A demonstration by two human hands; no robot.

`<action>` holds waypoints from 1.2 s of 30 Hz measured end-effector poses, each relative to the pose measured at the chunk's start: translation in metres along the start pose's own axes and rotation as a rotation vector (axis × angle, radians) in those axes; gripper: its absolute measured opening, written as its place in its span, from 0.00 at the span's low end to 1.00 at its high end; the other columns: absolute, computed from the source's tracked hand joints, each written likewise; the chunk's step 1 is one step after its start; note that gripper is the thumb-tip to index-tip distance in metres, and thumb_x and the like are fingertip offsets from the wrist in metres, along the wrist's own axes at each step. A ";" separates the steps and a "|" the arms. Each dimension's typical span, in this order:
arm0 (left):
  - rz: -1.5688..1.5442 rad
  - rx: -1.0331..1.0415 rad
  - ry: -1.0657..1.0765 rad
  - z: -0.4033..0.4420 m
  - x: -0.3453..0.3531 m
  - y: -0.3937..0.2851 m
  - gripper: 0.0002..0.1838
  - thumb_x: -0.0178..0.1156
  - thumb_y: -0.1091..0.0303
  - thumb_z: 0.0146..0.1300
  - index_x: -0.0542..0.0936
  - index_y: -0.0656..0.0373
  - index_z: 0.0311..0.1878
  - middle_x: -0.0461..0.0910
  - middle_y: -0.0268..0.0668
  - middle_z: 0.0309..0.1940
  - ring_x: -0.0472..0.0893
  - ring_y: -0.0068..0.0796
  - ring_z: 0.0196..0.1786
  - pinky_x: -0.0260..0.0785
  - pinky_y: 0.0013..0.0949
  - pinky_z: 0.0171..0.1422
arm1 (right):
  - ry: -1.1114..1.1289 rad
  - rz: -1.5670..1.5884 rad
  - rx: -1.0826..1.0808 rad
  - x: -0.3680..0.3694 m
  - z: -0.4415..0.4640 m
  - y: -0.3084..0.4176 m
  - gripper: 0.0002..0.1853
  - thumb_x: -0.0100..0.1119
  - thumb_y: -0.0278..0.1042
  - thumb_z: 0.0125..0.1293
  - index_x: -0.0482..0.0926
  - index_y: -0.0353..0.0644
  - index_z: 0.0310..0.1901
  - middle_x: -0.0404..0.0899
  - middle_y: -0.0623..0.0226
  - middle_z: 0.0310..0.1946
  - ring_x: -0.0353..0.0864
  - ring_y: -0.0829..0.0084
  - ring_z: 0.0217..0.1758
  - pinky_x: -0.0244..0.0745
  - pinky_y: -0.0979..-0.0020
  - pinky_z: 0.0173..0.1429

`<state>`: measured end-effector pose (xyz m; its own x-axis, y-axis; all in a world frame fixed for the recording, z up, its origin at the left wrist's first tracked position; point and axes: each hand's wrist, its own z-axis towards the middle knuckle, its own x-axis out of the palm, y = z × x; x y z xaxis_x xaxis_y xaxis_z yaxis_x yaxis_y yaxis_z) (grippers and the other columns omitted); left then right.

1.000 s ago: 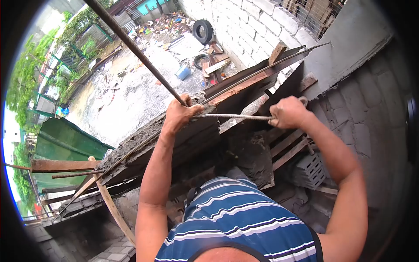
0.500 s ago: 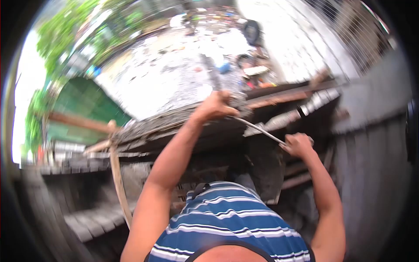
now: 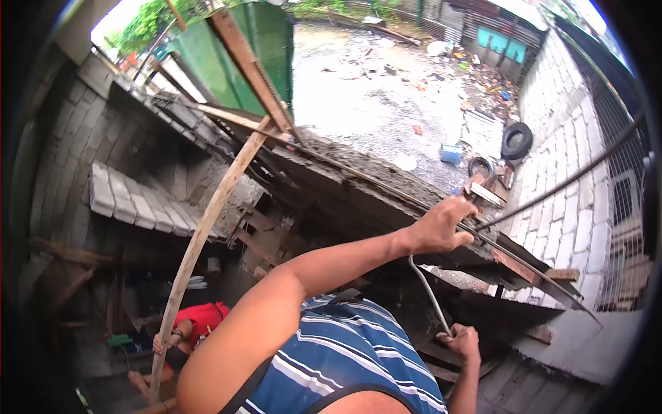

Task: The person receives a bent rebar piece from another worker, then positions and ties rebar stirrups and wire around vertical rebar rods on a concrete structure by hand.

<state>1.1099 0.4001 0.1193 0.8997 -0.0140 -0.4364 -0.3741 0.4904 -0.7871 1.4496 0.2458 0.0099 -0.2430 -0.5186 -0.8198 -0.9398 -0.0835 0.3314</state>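
My left hand (image 3: 436, 228) is at the outer edge of a rough concrete ledge (image 3: 372, 169), fingers and thumb curled round a thin steel rod (image 3: 531, 270) that runs along this edge. A darker steel bar (image 3: 562, 185) slants up and right from beside my fingertips. Lower down, my right hand (image 3: 463, 343) is closed on a grey, slightly bent metal rod (image 3: 432, 297). That rod's upper end goes out of sight behind my left wrist.
A long wooden pole (image 3: 207, 234) stands on my left. Below, a person in a red shirt (image 3: 201, 321) grips it. Beyond the ledge lies littered ground with a tire (image 3: 516, 141) and a blue container (image 3: 451, 153). A block wall (image 3: 562, 152) borders the right.
The view has swung left, bringing in the wooden pole and the person in red. My right hand sits lower, and the grey rod points more steeply. The slanting dark bar now shows.
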 end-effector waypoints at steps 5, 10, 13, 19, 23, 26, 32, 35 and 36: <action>-0.276 -0.420 0.222 -0.092 -0.117 -0.009 0.17 0.72 0.64 0.61 0.81 0.62 0.49 0.84 0.39 0.41 0.84 0.29 0.48 0.75 0.36 0.58 | -0.084 0.152 -0.127 0.038 -0.002 0.054 0.27 0.81 0.55 0.48 0.80 0.37 0.22 0.75 0.56 0.13 0.76 0.62 0.17 0.72 0.60 0.27; -0.228 -0.743 -0.012 -0.199 -0.202 0.002 0.19 0.72 0.63 0.61 0.82 0.62 0.50 0.86 0.40 0.42 0.85 0.30 0.47 0.76 0.34 0.57 | -0.209 0.565 -0.299 -0.005 0.033 0.146 0.23 0.75 0.39 0.61 0.71 0.35 0.21 0.65 0.71 0.12 0.61 0.82 0.21 0.60 0.69 0.25; -0.133 -0.813 -0.294 -0.269 -0.242 0.010 0.17 0.72 0.64 0.61 0.83 0.63 0.49 0.87 0.38 0.40 0.85 0.27 0.45 0.77 0.33 0.53 | -0.335 0.711 -0.401 -0.038 0.076 0.187 0.19 0.68 0.39 0.68 0.71 0.38 0.26 0.67 0.74 0.16 0.62 0.83 0.21 0.59 0.74 0.25; 0.298 -0.956 -1.086 -0.422 -0.343 -0.012 0.11 0.68 0.67 0.61 0.86 0.62 0.45 0.86 0.37 0.39 0.83 0.26 0.43 0.76 0.32 0.52 | -0.270 1.221 -0.409 -0.092 0.138 0.274 0.18 0.57 0.42 0.79 0.65 0.49 0.29 0.58 0.78 0.17 0.56 0.84 0.16 0.51 0.78 0.20; 0.334 -0.907 -1.328 -0.507 -0.389 0.003 0.08 0.64 0.71 0.66 0.84 0.64 0.45 0.83 0.30 0.38 0.79 0.21 0.41 0.73 0.28 0.52 | -0.241 1.413 -0.441 -0.101 0.161 0.302 0.19 0.56 0.42 0.80 0.65 0.48 0.28 0.57 0.79 0.16 0.58 0.84 0.16 0.55 0.77 0.20; 0.242 -0.880 -1.265 -0.464 -0.406 0.025 0.08 0.63 0.72 0.67 0.84 0.65 0.46 0.83 0.30 0.39 0.79 0.20 0.41 0.73 0.27 0.52 | -0.211 1.505 -0.471 -0.100 0.155 0.314 0.19 0.55 0.41 0.80 0.66 0.47 0.29 0.58 0.79 0.16 0.57 0.84 0.15 0.56 0.77 0.20; 0.416 -0.788 -0.929 -0.354 -0.454 0.153 0.16 0.66 0.70 0.66 0.82 0.67 0.54 0.87 0.39 0.44 0.84 0.28 0.46 0.76 0.33 0.56 | -0.428 1.308 -0.485 -0.103 0.119 0.311 0.20 0.61 0.43 0.77 0.67 0.46 0.28 0.59 0.77 0.15 0.57 0.83 0.14 0.53 0.77 0.19; 0.659 -0.761 -0.820 -0.309 -0.485 0.220 0.24 0.67 0.68 0.64 0.80 0.64 0.62 0.80 0.52 0.61 0.81 0.48 0.61 0.74 0.42 0.67 | -0.508 1.234 -0.457 -0.103 0.089 0.301 0.17 0.62 0.40 0.75 0.68 0.46 0.30 0.60 0.77 0.16 0.57 0.84 0.14 0.50 0.78 0.18; 0.737 -0.717 -0.789 -0.304 -0.494 0.248 0.26 0.67 0.68 0.64 0.78 0.63 0.66 0.78 0.53 0.64 0.79 0.51 0.65 0.71 0.43 0.70 | -0.529 1.211 -0.395 -0.106 0.073 0.310 0.17 0.63 0.39 0.75 0.68 0.47 0.30 0.59 0.77 0.16 0.57 0.84 0.14 0.50 0.78 0.18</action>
<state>0.5048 0.2637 0.0074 0.2278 0.6928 -0.6842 -0.6507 -0.4143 -0.6363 1.1668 0.3367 0.1650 -0.9976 -0.0650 0.0242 0.0304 -0.0965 0.9949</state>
